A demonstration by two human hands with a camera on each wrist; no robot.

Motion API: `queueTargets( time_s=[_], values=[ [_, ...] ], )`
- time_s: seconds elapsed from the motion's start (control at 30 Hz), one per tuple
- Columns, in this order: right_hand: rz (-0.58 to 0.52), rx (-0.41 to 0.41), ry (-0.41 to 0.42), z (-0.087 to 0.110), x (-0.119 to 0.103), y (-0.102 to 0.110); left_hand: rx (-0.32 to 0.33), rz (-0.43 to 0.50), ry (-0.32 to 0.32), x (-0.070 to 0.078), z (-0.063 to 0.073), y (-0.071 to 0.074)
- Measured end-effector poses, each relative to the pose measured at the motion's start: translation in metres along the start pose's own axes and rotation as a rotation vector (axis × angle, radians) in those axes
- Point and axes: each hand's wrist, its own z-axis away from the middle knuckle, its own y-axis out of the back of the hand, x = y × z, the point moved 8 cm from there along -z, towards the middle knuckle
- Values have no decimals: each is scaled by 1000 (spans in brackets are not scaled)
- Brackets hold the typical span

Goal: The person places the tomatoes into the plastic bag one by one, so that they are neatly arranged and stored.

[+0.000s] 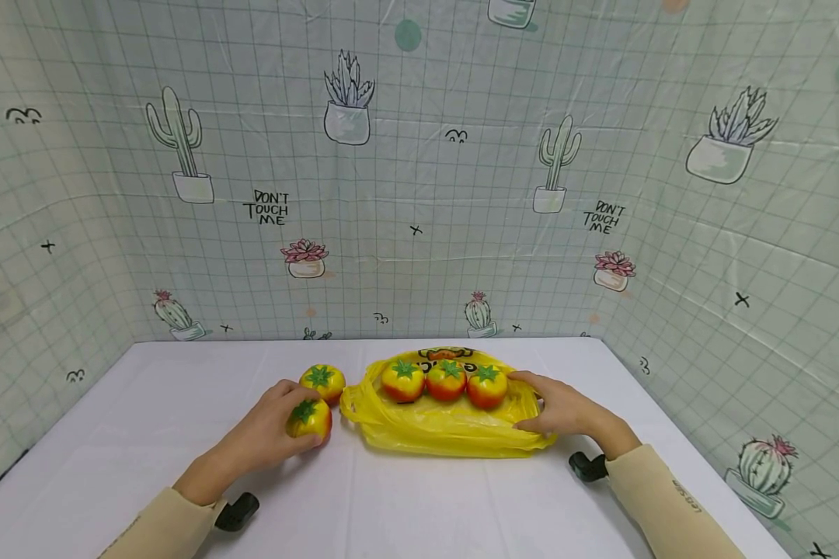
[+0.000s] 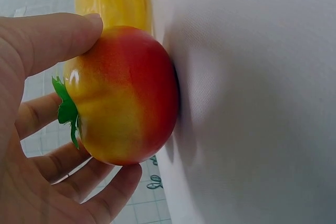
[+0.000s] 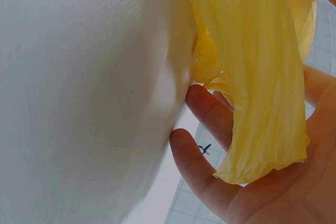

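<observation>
My left hand (image 1: 277,425) holds a red-and-yellow tomato (image 1: 311,420) with a green leafy top, thumb on one side and fingers on the other. In the left wrist view this tomato (image 2: 126,98) is close against the white tabletop. Just behind it sits a second tomato (image 1: 323,382). A yellow plastic bag (image 1: 440,435) lies at the centre, with three tomatoes (image 1: 446,380) in a row on it. At the bag's right end, my right hand (image 1: 566,405) touches it with spread, gently bent fingers. A loose yellow flap (image 3: 257,87) hangs across its palm in the right wrist view.
The white-covered table (image 1: 419,505) meets a cactus-print grid cloth (image 1: 405,178) at the back and sides. A small black device (image 1: 238,512) is at the left wrist, and another black device (image 1: 588,467) at the right.
</observation>
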Motion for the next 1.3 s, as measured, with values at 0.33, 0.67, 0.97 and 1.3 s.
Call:
queueTargets(
  time_s=[0.33, 0.67, 0.97, 1.3],
  values=[
    [-6, -1, -7, -1, 0, 0, -9, 4, 16, 0, 0, 0],
    [-12, -4, -14, -1, 1, 0, -8, 6, 5, 5, 0, 0],
    [-15, -4, -11, -1, 1, 0, 47, 0, -67, 16, 0, 5],
    [-18, -2, -4, 0, 0, 0, 72, -6, -119, 35, -3, 11]
  ],
)
